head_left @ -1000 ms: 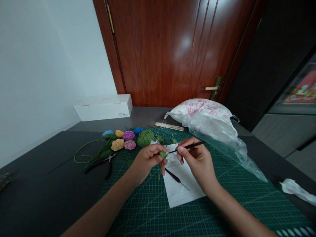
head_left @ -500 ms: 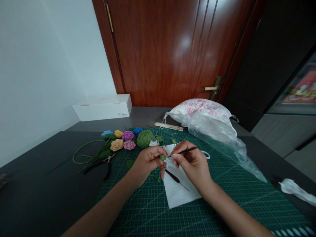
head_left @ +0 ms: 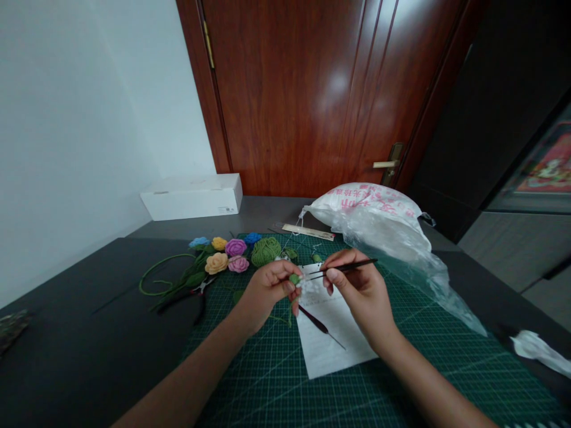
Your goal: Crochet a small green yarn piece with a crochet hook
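White carton (head_left: 191, 199): oblong, lid down, contents hidden; at the back of the dark surface (head_left: 111, 351), beside the wall. White bag (head_left: 370, 197): bulging, pink lettering, neck gathered at left; filling not distinguishable through the plastic. Clear plastic wrap (head_left: 423, 279): crumpled, against the front of the white bag, trailing over the right part of the green cutting mat (head_left: 250, 368); whether separate from the bag, impossible to tell.

Left hand (head_left: 266, 291): grip pressed together, thumb and fingers pinching a small green piece (head_left: 294, 279) at the fingertips, above the upper left edge of the notebook sheet (head_left: 330, 342). White fluff (head_left: 307, 286): just beside the green piece, on its right. Right hand (head_left: 363, 291): grip closed in a pinch around slim black tweezers (head_left: 345, 267); tips slightly parted, pointing left toward the green piece, contact impossible to confirm.

Dark-handled hook tool (head_left: 314, 320): aslant on the sheet, below the hands. Green yarn ball (head_left: 266, 251): at the mat's upper edge. Yarn flowers (head_left: 216, 263): in blue, yellow, peach, purple and pink, green stems toward the left. Black-handled pliers (head_left: 203, 291): jaws near the flowers, partly on the mat.
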